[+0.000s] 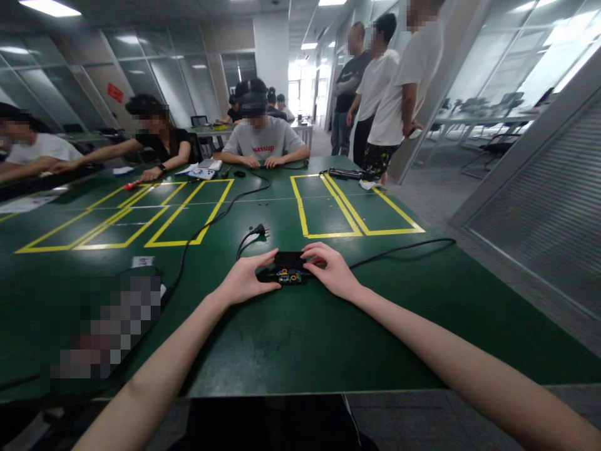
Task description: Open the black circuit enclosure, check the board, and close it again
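Two hands grip the device (287, 269) on the bench (291, 338): left hand (244, 279) fingers closed on its left end, right hand (331, 270) fingers closed on its right. Hold it flat, clear of the plug (260, 231).

Single head-mounted view, facing forward and down across the worktop (291, 338). Both hands sit near, at frame centre. No second view.

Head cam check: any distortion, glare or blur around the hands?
Head view: heavy wide-angle bending at the table edge and right wall; ceiling light and right windows blown out; left hand and right hand holding the small black device are sharp; pixelated patch lower left.
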`<state>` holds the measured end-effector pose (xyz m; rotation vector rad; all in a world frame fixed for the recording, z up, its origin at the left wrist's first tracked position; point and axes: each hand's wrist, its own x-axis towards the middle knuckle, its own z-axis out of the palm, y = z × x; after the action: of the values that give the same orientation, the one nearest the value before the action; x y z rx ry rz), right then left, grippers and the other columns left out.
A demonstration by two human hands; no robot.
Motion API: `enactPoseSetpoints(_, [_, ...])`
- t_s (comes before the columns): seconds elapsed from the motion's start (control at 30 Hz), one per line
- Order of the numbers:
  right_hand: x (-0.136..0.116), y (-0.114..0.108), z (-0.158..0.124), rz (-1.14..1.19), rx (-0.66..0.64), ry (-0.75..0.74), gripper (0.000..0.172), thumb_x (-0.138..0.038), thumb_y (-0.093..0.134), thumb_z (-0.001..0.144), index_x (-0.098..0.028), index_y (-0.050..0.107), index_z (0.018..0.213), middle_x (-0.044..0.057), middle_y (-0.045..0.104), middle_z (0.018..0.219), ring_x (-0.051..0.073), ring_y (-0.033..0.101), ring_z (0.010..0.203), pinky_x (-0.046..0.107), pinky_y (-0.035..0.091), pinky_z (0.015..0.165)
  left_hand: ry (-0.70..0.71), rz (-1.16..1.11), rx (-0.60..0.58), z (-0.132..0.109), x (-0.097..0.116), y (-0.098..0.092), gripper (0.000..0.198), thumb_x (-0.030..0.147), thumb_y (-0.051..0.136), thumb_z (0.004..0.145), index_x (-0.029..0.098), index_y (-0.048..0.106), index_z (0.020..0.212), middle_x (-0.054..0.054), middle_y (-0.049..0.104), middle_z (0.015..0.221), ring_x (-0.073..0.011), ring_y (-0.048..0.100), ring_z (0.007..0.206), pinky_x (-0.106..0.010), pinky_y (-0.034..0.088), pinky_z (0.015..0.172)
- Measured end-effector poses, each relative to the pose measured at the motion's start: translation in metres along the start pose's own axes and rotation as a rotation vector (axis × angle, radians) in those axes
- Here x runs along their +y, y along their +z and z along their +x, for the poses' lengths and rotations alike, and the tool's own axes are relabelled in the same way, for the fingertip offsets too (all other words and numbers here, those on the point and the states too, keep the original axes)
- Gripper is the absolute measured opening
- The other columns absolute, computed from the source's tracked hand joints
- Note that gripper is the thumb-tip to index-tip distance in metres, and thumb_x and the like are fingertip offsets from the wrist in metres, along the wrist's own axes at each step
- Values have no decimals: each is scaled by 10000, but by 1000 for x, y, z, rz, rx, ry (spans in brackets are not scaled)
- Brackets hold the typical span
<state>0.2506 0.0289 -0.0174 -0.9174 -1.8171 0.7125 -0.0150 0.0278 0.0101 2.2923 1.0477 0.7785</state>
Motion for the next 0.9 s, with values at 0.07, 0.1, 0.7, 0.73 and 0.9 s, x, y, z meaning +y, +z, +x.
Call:
enactPoseSetpoints(0.07, [3,3,2,34,0,31,219,-129,652,859,-201,728,1050,77,662,1177,148,710,803,307,605,747,33,-8,12,0,-3,1,813,363,846,756,180,547,1490,-147,667,1403,-329,695,1227,-502,553,1076])
enactPoseSetpoints(0.1, [4,4,3,42,-1,42,261,-121,650,854,-203,725,1090,76,654,1188,137,708,779,304,604,743,49,-7,24,0,-4,1,801,367,849,751,177,563,1475,-152,647,1428,-333,683,1246,-508,550,1083])
enactPoseSetpoints(0.7, [5,2,7,0,-44,131,373,-120,659,848,-210,731,1203,45,776,997,175,730,835,353,595,846,85,-70,53,0,-4,2,753,357,852,758,195,570,1437,-161,640,1424,-323,732,1149,-524,591,1029])
enactPoseSetpoints(0.73, [4,2,7,3,-41,135,372,-118,659,845,-207,733,1199,47,777,1000,175,731,831,352,595,843,79,-69,50,0,-4,2,757,353,853,755,196,567,1438,-160,645,1419,-324,731,1152,-523,590,1030])
enactPoseSetpoints(0.9, [3,3,7,2,-33,136,374,-115,661,836,-209,734,1191,51,777,1037,175,731,834,356,597,847,52,-57,47,0,-4,2,777,339,862,737,196,563,1440,-153,664,1394,-332,725,1164,-515,584,1038])
